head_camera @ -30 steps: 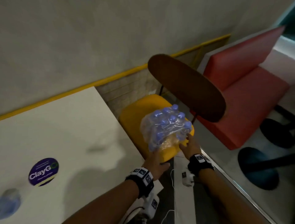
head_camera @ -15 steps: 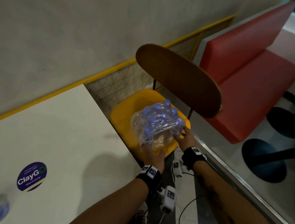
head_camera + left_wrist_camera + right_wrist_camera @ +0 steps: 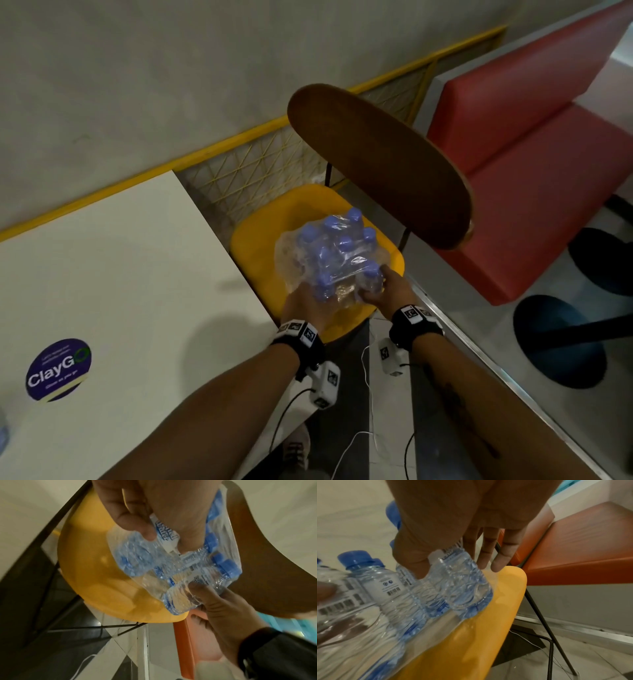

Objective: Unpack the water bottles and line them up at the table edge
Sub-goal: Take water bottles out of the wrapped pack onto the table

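The pack [image 3: 330, 253] of small blue-capped water bottles, wrapped in clear film, sat tilted over the yellow seat [image 3: 260, 240] of a chair, just beside the corner of the white table [image 3: 113, 267]. Whether its base touched the seat could not be told for certain.

The left hand [image 3: 305, 305] gripped the near side of the pack, its thumb and fingers curled into the film and round a bottle label, as the left wrist view showed [image 3: 154, 513]. The right hand [image 3: 390, 287] held the bottle [image 3: 460, 580] at the pack's right corner, thumb pressed on its side with one finger behind it, while the other fingers [image 3: 503, 553] hung straight and slightly apart past the seat edge.

The table was plain and pale, bearing a round dark blue sticker [image 3: 58, 370] reading "ClayG" near its left end. At the far left edge a blurred bluish thing showed, too indistinct to name.

Behind the table ran a grey wall [image 3: 171, 68] with a yellow rail [image 3: 212, 150] and a yellow wire lattice [image 3: 253, 178] below it. The chair had a dark brown oval backrest [image 3: 380, 164] on thin black legs. To the right stood a red padded bench [image 3: 534, 144], with dark round bases [image 3: 558, 342] on the grey floor. White cables [image 3: 366, 377] trailed from the wrist cameras over the tiles.
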Action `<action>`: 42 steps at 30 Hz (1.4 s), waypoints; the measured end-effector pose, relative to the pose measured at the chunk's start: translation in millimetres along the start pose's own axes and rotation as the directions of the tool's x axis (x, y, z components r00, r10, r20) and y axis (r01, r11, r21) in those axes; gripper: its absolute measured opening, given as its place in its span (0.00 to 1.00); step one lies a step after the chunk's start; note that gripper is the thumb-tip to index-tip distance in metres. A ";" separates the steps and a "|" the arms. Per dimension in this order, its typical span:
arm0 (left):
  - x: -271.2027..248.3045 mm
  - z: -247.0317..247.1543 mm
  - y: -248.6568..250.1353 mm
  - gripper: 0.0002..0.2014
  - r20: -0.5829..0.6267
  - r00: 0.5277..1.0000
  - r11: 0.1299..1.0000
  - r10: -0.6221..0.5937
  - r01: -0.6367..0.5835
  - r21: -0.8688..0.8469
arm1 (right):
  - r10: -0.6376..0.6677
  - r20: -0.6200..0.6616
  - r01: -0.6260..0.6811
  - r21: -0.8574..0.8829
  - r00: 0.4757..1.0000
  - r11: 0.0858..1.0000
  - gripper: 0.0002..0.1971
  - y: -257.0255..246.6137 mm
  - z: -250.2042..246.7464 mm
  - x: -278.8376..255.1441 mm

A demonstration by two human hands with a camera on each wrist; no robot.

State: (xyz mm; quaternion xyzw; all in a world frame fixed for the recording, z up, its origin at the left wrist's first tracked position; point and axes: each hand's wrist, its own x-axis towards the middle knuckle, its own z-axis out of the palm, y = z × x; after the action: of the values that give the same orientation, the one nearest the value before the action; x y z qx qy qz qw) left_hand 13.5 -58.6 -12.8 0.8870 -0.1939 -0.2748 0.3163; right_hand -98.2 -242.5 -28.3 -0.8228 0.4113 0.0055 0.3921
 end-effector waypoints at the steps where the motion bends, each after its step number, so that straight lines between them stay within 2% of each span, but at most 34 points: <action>1: -6.2 -4.5 1.5 0.11 0.045 0.996 0.996 0.077 -0.079 0.048 | -0.002 0.025 0.002 -0.017 1.000 1.000 0.33 -1.3 -0.4 -8.9; 5: -33.0 -29.5 -11.1 0.20 0.173 0.956 0.963 0.237 -0.255 0.092 | -0.039 0.064 0.043 -0.073 0.997 0.996 0.33 -1.7 15.0 -49.9; 7: -49.3 -48.2 -34.5 0.19 0.202 0.947 0.952 0.249 -0.278 0.128 | -0.083 0.107 0.090 -0.064 0.991 0.994 0.30 -5.3 32.5 -71.0; 10: -75.6 -84.9 -85.5 0.22 0.169 0.948 0.930 0.268 -0.301 0.213 | -0.161 0.189 0.178 -0.075 0.969 0.981 0.30 -25.8 66.1 -105.2; 12: -94.0 -113.4 -124.5 0.22 0.149 0.967 0.933 0.206 -0.240 0.269 | -0.219 0.267 0.240 -0.050 0.939 0.969 0.30 -45.5 94.3 -123.4; 16: -142.2 -163.0 -222.4 0.20 0.046 0.998 0.983 0.033 -0.040 0.180 | -0.352 0.416 0.372 0.034 0.839 0.928 0.24 -99.4 165.0 -152.6; 19: -189.3 -198.7 -290.0 0.20 -0.057 0.994 0.993 -0.091 0.095 0.071 | -0.429 0.547 0.487 0.045 0.719 0.872 0.25 -151.9 223.7 -174.9; 23: -251.8 -240.9 -361.8 0.23 -0.232 0.935 0.962 -0.268 0.245 -0.122 | -0.499 0.664 0.612 0.078 0.558 0.787 0.25 -222.1 304.1 -214.1; 25: -277.3 -257.3 -392.1 0.23 -0.305 0.896 0.941 -0.322 0.268 -0.206 | -0.498 0.693 0.606 0.110 0.521 0.787 0.26 -250.3 341.9 -234.3; 30: -305.2 -295.2 -445.4 0.21 -0.350 0.818 0.864 -0.456 0.314 -0.393 | -0.484 0.719 0.586 0.133 0.499 0.800 0.26 -312.6 412.6 -280.8; 34: -305.7 -314.5 -475.1 0.23 -0.383 0.789 0.832 -0.480 0.271 -0.484 | -0.478 0.668 0.540 0.134 0.570 0.831 0.27 -335.5 457.4 -299.0; 38: -293.9 -336.5 -483.6 0.17 -0.361 0.787 0.812 -0.501 0.283 -0.510 | -0.464 0.650 0.498 0.149 0.602 0.854 0.22 -353.7 486.6 -307.8; 42: -285.1 -353.3 -491.0 0.16 -0.319 0.820 0.840 -0.475 0.314 -0.442 | -0.447 0.612 0.448 0.164 0.653 0.879 0.20 -368.3 497.2 -312.3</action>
State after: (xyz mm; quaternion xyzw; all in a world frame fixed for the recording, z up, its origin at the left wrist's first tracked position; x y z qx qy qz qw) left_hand 92.2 605.5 -7.4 0.8694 0.1251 -0.1711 0.4463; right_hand 101.9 421.1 -33.0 -0.8477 0.0395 0.1855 0.4954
